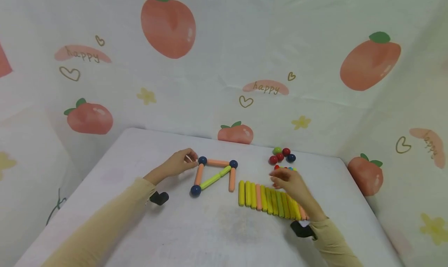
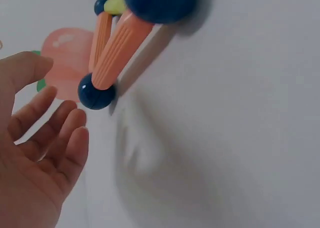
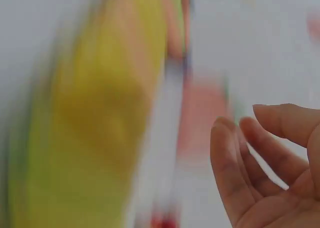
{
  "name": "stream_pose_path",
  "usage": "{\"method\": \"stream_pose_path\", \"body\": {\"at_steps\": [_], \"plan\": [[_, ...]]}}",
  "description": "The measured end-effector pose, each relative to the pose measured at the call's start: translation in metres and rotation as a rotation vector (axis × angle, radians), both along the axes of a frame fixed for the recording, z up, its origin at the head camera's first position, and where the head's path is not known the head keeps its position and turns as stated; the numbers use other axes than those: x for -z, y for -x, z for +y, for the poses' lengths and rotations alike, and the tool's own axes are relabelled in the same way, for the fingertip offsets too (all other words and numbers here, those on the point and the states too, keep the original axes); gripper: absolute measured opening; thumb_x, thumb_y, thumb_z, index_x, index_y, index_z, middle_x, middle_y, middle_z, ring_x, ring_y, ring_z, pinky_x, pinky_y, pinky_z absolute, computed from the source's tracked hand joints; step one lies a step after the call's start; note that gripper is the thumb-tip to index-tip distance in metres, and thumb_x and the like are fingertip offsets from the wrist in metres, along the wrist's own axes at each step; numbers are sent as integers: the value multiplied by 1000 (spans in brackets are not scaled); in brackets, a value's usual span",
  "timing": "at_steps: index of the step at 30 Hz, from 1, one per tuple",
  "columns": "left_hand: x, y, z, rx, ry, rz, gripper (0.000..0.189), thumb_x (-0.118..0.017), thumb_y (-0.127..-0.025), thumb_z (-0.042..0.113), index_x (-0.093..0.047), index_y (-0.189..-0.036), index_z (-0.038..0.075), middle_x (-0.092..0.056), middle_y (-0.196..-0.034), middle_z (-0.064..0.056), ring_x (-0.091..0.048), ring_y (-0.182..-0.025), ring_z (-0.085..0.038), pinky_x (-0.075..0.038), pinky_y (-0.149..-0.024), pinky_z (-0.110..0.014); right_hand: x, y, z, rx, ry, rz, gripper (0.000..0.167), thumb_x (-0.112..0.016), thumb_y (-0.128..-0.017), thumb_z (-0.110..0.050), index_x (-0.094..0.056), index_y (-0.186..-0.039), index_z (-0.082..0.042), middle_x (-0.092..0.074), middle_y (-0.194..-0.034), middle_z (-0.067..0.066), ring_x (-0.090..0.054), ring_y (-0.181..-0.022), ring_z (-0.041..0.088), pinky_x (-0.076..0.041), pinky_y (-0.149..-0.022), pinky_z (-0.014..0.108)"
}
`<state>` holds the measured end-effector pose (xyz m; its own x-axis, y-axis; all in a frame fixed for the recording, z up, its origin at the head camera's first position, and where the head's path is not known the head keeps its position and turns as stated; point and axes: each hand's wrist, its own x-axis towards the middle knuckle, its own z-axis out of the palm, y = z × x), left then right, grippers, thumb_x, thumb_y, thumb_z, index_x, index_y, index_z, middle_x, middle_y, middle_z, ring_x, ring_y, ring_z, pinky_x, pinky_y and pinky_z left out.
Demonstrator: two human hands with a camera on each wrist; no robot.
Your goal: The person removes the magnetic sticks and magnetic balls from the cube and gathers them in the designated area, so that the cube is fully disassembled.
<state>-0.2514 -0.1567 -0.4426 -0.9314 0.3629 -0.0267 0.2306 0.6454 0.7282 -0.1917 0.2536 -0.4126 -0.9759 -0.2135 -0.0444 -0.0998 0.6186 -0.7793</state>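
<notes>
A flat frame of magnetic-looking rods and balls lies on the table: three dark blue balls (image 1: 195, 190), three orange rods (image 1: 217, 163) and a diagonal of two yellow-green rods (image 1: 210, 181). My left hand (image 1: 176, 164) is beside the far-left ball (image 2: 96, 91), its fingers loosely bent and nothing between them. Over the far end of a row of yellow, green and orange rods (image 1: 253, 195) hovers my right hand (image 1: 294, 185), thumb and fingers apart in the right wrist view. No object shows in that hand (image 3: 270, 183). It covers part of the row.
Loose red, green and blue balls (image 1: 273, 159) cluster at the back right. Smaller coloured pieces (image 1: 277, 167) lie just in front of them, partly behind my right hand. A printed cloth (image 1: 196, 88) hangs behind the white table (image 1: 196, 236).
</notes>
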Motion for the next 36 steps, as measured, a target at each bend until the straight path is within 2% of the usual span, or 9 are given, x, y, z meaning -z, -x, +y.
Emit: {"method": "stream_pose_path", "body": {"at_steps": [2,5,9,13,19,23,26,30,36], "plan": [[0,12,6,12,6,40,32,-64,-96,22,-59,-123,7,-62,-121,-13,-61,-109,-27,-54,-89,-39,4,-6,-47,-76,33,-23,30,-65,-96,-22,-66,-120,-6,-69,-113,13,-64,-91,19,-56,-77,26],[6,27,14,48,9,46,36,-64,-97,22,-59,-129,8,-62,-128,-14,-60,-117,-31,-51,-98,-45,14,-15,-112,-170,59,-31,32,-71,-92,-27,-68,-119,-12,-70,-110,6,-61,-91,15,-52,-75,23],[15,36,18,61,0,13,34,-64,-96,20,-63,-128,10,-63,-129,-13,-61,-118,-31,-53,-96,-43,28,-20,-173,-217,95,26,31,-75,-88,-29,-70,-113,-12,-70,-103,6,-62,-84,11,-51,-69,19],[21,37,19,66,-6,13,29,-65,-95,18,-67,-123,10,-64,-126,-14,-64,-112,-30,-55,-84,-35,39,-20,-203,-205,39,130,28,-80,-83,-28,-70,-103,-11,-66,-94,4,-56,-79,7,-46,-68,17],[20,33,17,36,6,27,26,-66,-94,18,-68,-119,10,-67,-122,-13,-65,-108,-29,-56,-81,-33,44,-17,-211,-209,-74,207,26,-82,-81,-29,-68,-95,-13,-57,-85,0,-48,-76,6,-40,-67,17],[20,21,6,-17,18,56,25,-68,-93,20,-68,-114,6,-68,-114,-15,-66,-101,-28,-56,-83,-37,44,-21,-204,-235,-100,200,22,-79,-84,-27,-69,-99,-15,-61,-88,-1,-51,-75,3,-43,-67,16],[21,7,-6,-83,35,50,28,-71,-91,25,-67,-109,5,-69,-107,-14,-65,-94,-24,-54,-79,-34,45,-26,-193,-232,-112,196,20,-77,-86,-23,-70,-103,-15,-63,-92,1,-53,-74,2,-44,-64,16],[19,-20,-18,-158,63,-44,32,-75,-87,32,-65,-101,5,-66,-94,-9,-58,-80,-17,-48,-66,-27,45,-27,-175,-203,-112,192,19,-76,-86,-19,-70,-104,-14,-64,-94,2,-54,-73,3,-45,-62,17],[19,-61,-20,-161,52,-154,35,-79,-83,35,-60,-90,7,-61,-77,-3,-54,-64,-13,-45,-56,-25,46,-23,-159,-170,-106,135,22,-77,-86,-24,-66,-102,-13,-68,-95,1,-57,-76,7,-49,-66,18]]}}
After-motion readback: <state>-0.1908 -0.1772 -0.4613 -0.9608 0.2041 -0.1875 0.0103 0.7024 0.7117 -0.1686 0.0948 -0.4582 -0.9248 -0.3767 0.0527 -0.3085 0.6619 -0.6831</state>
